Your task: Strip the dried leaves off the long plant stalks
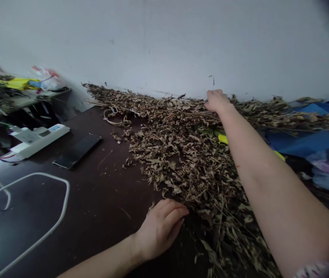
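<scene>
- Reaching far with the right hand [218,101] to the long bundle of dry stalks [153,106], with fingers bent over its top, because of its place at the back of the table [103,208], near the wall [153,46].
- Curling the left hand [164,224] low at the edge of the loose dry leaves [187,166], in front of the bundle.
- Hard to tell, for either hand, a grip from a light touch, with the fingertips so hidden.
- Spread wide, perhaps from being too crumbly to stack: the same leaves.
- Off to the left, perhaps to dodge leaf bits: black phone [79,151], white power strip [41,142], white cable [66,189].
</scene>
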The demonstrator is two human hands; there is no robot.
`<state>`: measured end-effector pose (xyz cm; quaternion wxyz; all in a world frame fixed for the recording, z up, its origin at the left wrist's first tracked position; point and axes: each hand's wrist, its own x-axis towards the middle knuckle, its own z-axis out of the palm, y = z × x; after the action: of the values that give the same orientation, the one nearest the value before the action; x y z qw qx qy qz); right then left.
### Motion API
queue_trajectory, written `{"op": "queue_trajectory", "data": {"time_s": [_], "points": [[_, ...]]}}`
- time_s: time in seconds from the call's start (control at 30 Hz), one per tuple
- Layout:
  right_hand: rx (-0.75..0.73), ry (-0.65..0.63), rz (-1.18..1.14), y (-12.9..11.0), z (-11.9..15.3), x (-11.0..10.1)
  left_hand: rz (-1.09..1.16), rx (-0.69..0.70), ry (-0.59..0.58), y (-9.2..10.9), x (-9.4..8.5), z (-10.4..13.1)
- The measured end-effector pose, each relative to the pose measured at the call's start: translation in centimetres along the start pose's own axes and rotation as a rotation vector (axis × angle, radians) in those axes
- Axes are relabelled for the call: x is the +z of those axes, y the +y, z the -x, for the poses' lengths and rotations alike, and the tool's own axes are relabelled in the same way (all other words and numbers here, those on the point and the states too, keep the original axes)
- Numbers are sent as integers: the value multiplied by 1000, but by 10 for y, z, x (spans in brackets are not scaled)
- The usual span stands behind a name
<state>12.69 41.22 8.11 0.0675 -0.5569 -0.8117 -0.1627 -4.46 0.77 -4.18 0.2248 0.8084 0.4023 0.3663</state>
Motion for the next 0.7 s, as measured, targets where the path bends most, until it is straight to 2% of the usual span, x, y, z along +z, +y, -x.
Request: {"op": "queue_trajectory", "data": {"time_s": [0.1,0.17,0.3,0.47,0.6,0.7], "points": [[48,-145,10,-1,-7,10,-1,-5,-5,2,-2,-1],[66,-139,27,-5,-5,11,-5,4,-2,3,-2,-2],[45,-15,57,-17,7,-5,-19,16,8,4,-2,-4],[-32,189,113,-27,25,-51,-22,15,8,3,-2,-3],[-166,264,170,-35,64,-79,-32,12,9,2,-1,-1],[-302,231,201,-43,114,-77,-32,14,7,1,1,1]]}}
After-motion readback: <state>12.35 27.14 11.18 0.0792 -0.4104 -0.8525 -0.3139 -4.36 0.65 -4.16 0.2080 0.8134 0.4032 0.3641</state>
